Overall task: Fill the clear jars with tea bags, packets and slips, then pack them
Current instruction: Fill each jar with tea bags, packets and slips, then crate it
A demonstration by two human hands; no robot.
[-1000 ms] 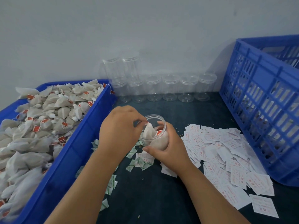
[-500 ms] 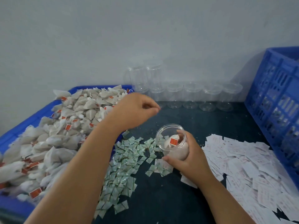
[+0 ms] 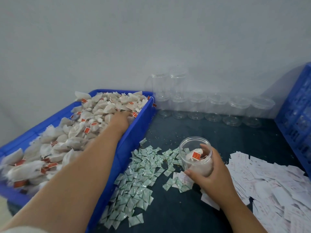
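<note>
Left grip (image 3: 120,121): reaches across the near rim of the blue bin (image 3: 134,132) and lies on the heap of tea bags (image 3: 75,132) towards its far end. The fingertips are sunk among the bags and blurred, so I cannot tell whether it holds a bag or lies open.
Right grip (image 3: 213,172): wraps the clear jar (image 3: 185,158) from the right, with the thumb low on the near side and the fingers curled round the far wall up to the rim.
Clear jar: near the middle of the table (image 3: 185,207), just right of the packets, tilted so that its open mouth faces the camera. Whether its base touches the table cannot be made out.
Jar contents: several white tea bags, with one red tag (image 3: 196,155) showing through the mouth.
Tea bags: white pouches with red tags, piled high in the blue bin along the left side.
Packets (image 3: 139,174): small pale green squares spread on the table between the bin and the held jar.
Slips (image 3: 269,182): white printed papers in a loose heap to the right of the held jar, some under the right wrist.
Empty jars (image 3: 215,106): a row of clear jars along the wall (image 3: 151,39) at the back of the table, with two more stacked on its left end.
Blue crate (image 3: 296,115): stands at the right edge, with slotted sides.
</note>
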